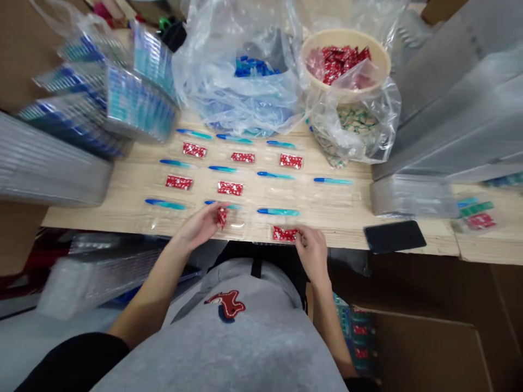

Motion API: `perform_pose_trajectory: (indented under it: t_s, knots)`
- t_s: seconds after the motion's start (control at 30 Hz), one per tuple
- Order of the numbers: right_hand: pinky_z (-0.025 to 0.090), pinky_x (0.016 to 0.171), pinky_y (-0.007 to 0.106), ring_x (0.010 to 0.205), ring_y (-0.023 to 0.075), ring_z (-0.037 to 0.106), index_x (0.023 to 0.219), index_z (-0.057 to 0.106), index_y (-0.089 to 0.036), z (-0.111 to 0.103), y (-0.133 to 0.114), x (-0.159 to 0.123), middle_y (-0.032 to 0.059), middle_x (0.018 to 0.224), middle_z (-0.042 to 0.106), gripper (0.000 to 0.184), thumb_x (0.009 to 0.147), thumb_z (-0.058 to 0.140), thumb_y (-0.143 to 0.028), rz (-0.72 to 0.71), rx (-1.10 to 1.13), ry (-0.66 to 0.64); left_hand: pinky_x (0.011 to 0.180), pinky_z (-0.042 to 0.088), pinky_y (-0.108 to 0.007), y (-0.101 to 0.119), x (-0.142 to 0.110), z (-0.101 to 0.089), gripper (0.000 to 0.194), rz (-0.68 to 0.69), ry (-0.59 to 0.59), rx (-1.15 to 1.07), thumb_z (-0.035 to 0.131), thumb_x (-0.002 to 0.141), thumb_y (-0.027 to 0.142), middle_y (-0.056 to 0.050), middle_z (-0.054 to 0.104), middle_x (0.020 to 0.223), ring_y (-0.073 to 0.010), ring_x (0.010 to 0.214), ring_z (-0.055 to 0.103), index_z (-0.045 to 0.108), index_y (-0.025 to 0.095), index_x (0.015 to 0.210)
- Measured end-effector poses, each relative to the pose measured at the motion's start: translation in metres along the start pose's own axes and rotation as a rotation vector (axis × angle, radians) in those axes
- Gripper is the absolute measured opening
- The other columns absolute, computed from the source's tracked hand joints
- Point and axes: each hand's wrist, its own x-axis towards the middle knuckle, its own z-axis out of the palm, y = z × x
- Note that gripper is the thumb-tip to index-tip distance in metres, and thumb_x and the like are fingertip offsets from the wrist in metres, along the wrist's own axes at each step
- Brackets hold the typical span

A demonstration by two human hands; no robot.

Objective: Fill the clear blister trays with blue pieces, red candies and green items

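Rows of clear plastic trays (333,196) lie on the wooden table, each with a blue-and-teal pen (278,212) along its far side. In several of them a red patterned packet (230,188) sits below the pen. My left hand (200,226) is closed on a red packet (222,216), tilted over a tray in the nearest row, its fingertips by that tray's pen. With thumb and fingers, my right hand (314,247) grips the right end of another red packet (285,234), at the near side of the tray to the right.
At the back stand a plastic bag of blue pieces (255,68), a cream tub (345,41) of red packets and a bag of green-patterned packets (355,120). Tray stacks rise left (49,163) and right (414,196). A black phone (395,237) lies near the front edge.
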Motion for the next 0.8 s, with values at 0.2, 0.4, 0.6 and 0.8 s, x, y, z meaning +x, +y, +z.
perform_pose_trajectory:
  t_s: [0.2,0.4,0.6,0.8]
  knots:
    - [0.048,0.081,0.04,0.089,0.023,0.053,0.105,0.066,-0.018,0.01,0.006,0.001,0.0125,0.101,0.06,0.023,0.092,0.047,-0.022,-0.073,-0.15,0.086,0.085,0.05,-0.032,-0.005,-0.011,-0.038,0.026,0.305,0.145,0.14,0.071,0.064,0.024,-0.004,0.07,0.093,-0.0175,0.085,0.062,0.068,0.02,0.09]
    - [0.046,0.092,0.046,0.109,0.0261,0.052,0.102,0.066,-0.019,0.015,0.014,-0.002,0.0149,0.12,0.053,0.019,0.093,0.052,-0.027,-0.106,-0.113,0.203,0.086,0.045,-0.04,-0.033,-0.01,-0.032,0.018,0.601,0.082,0.982,0.055,0.085,0.027,-0.006,0.069,0.093,-0.0224,0.088,0.06,0.068,0.019,0.094]
    - [0.047,0.093,0.048,0.112,0.0264,0.053,0.105,0.065,-0.019,0.016,0.029,-0.003,0.0146,0.121,0.053,0.019,0.092,0.055,-0.029,-0.057,-0.105,0.337,0.086,0.044,-0.041,-0.037,-0.009,-0.018,0.019,0.744,0.206,1.549,0.052,0.089,0.02,-0.013,0.062,0.104,-0.0276,0.096,0.054,0.068,0.018,0.099]
    - [0.049,0.09,0.046,0.108,0.0253,0.057,0.106,0.064,-0.017,0.031,0.04,0.002,0.0152,0.115,0.058,0.018,0.091,0.054,-0.022,-0.029,-0.086,0.559,0.088,0.043,-0.037,0.024,0.021,0.03,0.016,0.858,0.071,1.655,0.054,0.088,0.019,-0.011,0.064,0.101,-0.0262,0.099,0.057,0.065,0.016,0.1]
